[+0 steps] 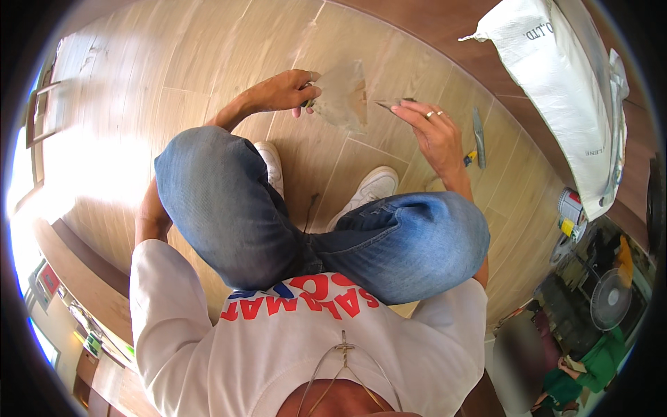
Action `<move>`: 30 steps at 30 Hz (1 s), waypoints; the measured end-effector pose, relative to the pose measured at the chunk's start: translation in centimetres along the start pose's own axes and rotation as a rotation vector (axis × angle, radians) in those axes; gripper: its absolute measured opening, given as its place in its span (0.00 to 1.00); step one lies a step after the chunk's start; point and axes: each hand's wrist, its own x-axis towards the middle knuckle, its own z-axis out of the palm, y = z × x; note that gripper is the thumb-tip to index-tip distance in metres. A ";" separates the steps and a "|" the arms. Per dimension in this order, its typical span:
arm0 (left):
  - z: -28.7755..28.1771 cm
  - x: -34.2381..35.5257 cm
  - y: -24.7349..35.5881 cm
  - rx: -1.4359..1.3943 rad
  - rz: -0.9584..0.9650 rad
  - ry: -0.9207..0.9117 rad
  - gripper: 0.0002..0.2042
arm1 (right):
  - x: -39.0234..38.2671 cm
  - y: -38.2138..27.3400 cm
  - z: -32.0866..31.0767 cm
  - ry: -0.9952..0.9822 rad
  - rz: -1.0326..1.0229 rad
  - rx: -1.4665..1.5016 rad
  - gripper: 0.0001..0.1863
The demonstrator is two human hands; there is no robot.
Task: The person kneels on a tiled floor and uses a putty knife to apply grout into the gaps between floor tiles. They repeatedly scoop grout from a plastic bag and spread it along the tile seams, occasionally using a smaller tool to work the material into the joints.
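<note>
My left hand [285,90] is closed around the dark narrow end of a fan-shaped greyish piece [344,97], which looks like a wide scraper. Its broad side flares toward the right, with a brownish patch near that edge; its outline is blurred. Across a small gap, my right hand [436,132] pinches a thin, pointed grey tool [386,105], its tip directed at the broad edge. Both hands are above the floor, beyond my knees. On the floor right of my right hand lies a grey flat-bladed tool [479,135] beside a yellow-and-black handle [471,157].
Wood-look floor tiles [208,42] surround my white shoes [372,187]. A white printed sack [549,83] lies along the brown surface at upper right. Farther right are a grey-and-red container [571,208], a fan [611,299] and a person in green [603,361]. A curved wooden edge [83,278] is at left.
</note>
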 end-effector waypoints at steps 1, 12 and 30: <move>0.2 0.4 0.5 0.007 0.003 -0.018 0.23 | 0.1 0.4 -0.2 -0.027 -0.031 -0.047 0.18; 0.2 -0.2 0.1 -0.007 -0.014 0.010 0.15 | 2.2 0.5 0.7 -0.257 -0.157 -0.112 0.15; 0.5 1.3 -0.9 0.075 -0.060 -0.047 0.20 | -1.2 12.4 0.1 -0.276 0.523 0.363 0.14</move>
